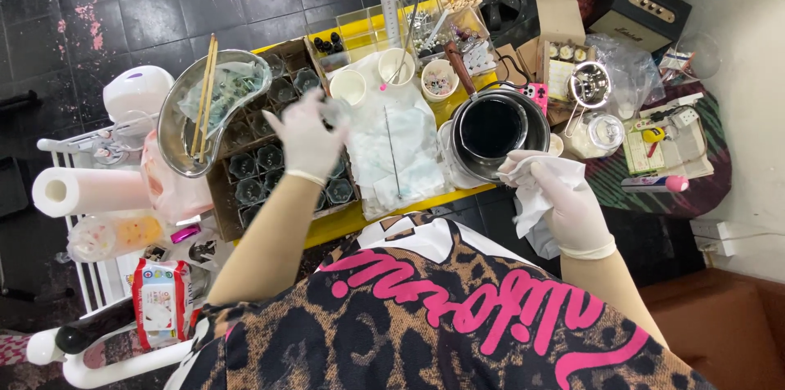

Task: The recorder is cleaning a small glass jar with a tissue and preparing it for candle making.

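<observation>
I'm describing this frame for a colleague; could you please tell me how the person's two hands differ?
The left hand is raised over the cardboard tray of small glass jars, closed round a small clear object; the right hand is lower, beside the dark pot, gripping a crumpled white tissue. The left is motion-blurred, the right sharp. Both wear pale gloves.

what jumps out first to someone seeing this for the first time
Two white-gloved hands over a crowded yellow table: the left hand holds a small clear glass above a box of empty glass jars, and the right hand grips a crumpled white tissue. Between them sits a pot of dark liquid, with a kidney-shaped metal dish at left.
</observation>
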